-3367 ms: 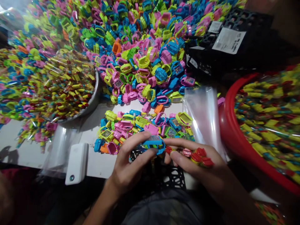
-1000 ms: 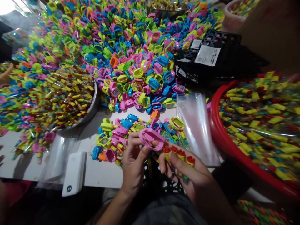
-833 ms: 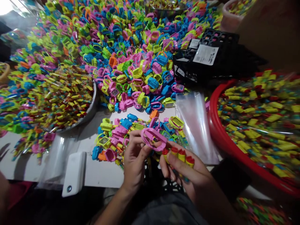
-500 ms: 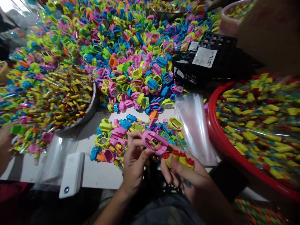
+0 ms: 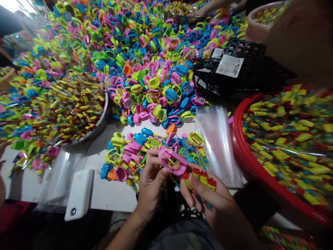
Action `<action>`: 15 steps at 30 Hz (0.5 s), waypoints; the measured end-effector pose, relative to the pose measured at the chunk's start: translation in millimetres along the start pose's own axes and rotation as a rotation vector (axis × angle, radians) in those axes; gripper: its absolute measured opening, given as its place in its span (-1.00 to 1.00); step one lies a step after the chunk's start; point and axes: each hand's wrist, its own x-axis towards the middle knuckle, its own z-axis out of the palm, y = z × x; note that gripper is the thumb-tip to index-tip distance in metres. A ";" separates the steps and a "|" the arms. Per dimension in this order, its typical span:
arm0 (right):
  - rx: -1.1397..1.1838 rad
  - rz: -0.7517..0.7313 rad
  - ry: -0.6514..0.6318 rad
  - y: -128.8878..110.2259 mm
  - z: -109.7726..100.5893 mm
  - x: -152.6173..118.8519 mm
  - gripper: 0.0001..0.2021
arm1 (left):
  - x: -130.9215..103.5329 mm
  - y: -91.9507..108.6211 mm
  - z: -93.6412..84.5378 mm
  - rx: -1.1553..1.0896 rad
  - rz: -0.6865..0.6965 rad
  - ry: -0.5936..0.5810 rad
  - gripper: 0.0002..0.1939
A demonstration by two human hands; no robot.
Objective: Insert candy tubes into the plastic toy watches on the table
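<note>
A pink, hollow, looped plastic band [image 5: 169, 153] has replaced a blue one in the left hand [image 5: 151, 189], pinched between thumb and fingers at the near edge of a multicoloured heap of plastic pieces [image 5: 132, 146]; work has apparently passed to another piece. The right hand [image 5: 212, 192], curled round yellow tubes with jagged red ends [image 5: 203, 178], sits just beside it, near glossy clear plastic bags [image 5: 217, 149]

The scene is dim, with white glare at upper left. Highlights streak the clear plastic bags [image 5: 218, 146], shadow swallows the lower edge, and the red tub [image 5: 239, 135] blurs, stretched, at right.
</note>
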 end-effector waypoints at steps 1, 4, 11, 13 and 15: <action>0.000 -0.007 0.008 0.4 0.8 0.4 -0.53 | -1.2 -0.1 1.4 -0.025 -0.014 0.014 -0.87; -0.006 -0.031 0.053 2.2 1.7 1.7 -0.47 | -4.8 -0.4 4.5 -0.088 -0.061 0.019 -0.88; -0.071 -0.042 0.183 16.0 -4.3 1.3 -0.34 | -9.2 -0.5 0.1 0.059 0.055 -0.031 -0.89; -0.076 -0.028 0.162 18.9 -2.6 2.0 -0.32 | -6.6 4.9 -3.2 0.120 0.119 -0.048 -0.93; -0.101 -0.053 0.123 16.5 -3.1 3.5 -0.40 | 0.8 18.0 -9.9 0.169 0.223 -0.010 -0.95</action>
